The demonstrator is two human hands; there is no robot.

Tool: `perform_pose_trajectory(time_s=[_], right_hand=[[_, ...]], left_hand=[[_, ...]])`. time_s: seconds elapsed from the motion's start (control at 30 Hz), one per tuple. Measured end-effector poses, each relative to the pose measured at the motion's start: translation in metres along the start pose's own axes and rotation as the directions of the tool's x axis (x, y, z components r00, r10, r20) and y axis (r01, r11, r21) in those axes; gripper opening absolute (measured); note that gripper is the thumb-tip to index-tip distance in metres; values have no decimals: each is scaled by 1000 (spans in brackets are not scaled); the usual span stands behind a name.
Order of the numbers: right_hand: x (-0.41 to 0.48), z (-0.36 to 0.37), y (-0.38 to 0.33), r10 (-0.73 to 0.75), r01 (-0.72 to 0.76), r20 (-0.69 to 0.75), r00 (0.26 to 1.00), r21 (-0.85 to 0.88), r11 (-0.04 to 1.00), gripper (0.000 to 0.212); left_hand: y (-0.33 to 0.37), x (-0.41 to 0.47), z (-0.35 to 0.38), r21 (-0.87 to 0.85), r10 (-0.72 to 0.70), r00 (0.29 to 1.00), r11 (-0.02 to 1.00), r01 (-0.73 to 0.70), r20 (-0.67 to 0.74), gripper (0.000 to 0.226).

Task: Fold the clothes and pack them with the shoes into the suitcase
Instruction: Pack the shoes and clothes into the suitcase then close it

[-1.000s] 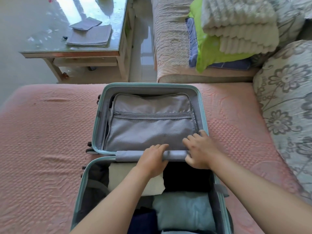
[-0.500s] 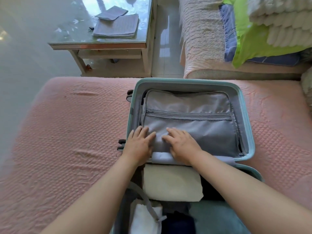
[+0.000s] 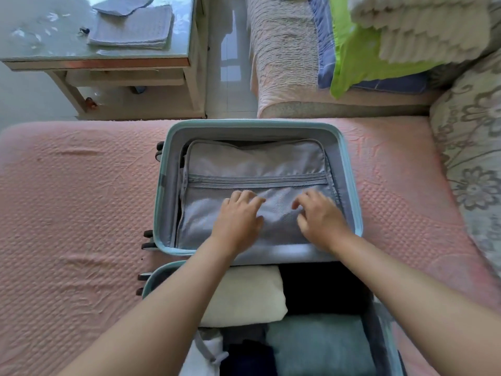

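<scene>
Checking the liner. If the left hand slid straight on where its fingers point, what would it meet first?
The left hand lies on the grey divider panel; just ahead, probably the horizontal zipper comes first.

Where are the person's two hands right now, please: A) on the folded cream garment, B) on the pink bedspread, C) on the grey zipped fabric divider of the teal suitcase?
C: the left hand and the right hand both lie on the grey zipped fabric divider inside the teal hard-shell suitcase.
</scene>
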State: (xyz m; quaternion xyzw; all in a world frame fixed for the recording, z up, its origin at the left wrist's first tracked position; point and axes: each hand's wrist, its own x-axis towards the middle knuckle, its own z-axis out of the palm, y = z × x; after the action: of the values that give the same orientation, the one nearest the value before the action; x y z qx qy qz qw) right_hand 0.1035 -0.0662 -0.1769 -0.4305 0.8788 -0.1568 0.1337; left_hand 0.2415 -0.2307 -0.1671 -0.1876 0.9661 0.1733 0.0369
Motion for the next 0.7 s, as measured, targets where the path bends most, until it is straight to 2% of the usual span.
perform_pose_trajectory(time_s=[0.07, 0.13, 0.2, 0.27, 0.37, 0.47, 0.53, 0.63, 0.7], right_hand=[[-12, -21, 34, 34, -33, 21, 999, -66, 997, 16], [-22, -42, 60, 66, -35, 166, 984, -181, 983, 13], [-26, -55, 79, 70, 60, 324, 944, -373, 926, 26], [-26, -61, 89, 51, 144, 388, 920, -457, 878, 36], [-22, -59, 89, -34, 254, 412, 910, -493, 832, 38], [-14, -58, 82, -32, 327, 479, 877, -548, 770, 38], [-9, -60, 79, -48, 381, 518, 854, -559, 737, 31], [-7, -67, 82, -92, 402, 535, 840, -499, 767, 23], [-7, -70, 89, -90, 355, 526, 846, -429, 831, 35]], left_hand=[[34, 10, 10, -80, 56, 998, 995, -57, -17, 40], [65, 21, 24, -132, 104, 994, 986, -107, -30, 40], [91, 30, 35, -156, 141, 990, 978, -137, 14, 40], [109, 39, 44, -135, 172, 979, 978, -157, 105, 36], [121, 47, 53, -53, 165, 958, 986, -157, 236, 40], [119, 51, 58, -2, 138, 949, 990, -143, 284, 40], [116, 52, 60, -8, 123, 949, 992, -126, 291, 41], [118, 55, 60, -32, 120, 960, 993, -116, 254, 38], [124, 58, 58, -87, 123, 967, 991, -106, 223, 36]])
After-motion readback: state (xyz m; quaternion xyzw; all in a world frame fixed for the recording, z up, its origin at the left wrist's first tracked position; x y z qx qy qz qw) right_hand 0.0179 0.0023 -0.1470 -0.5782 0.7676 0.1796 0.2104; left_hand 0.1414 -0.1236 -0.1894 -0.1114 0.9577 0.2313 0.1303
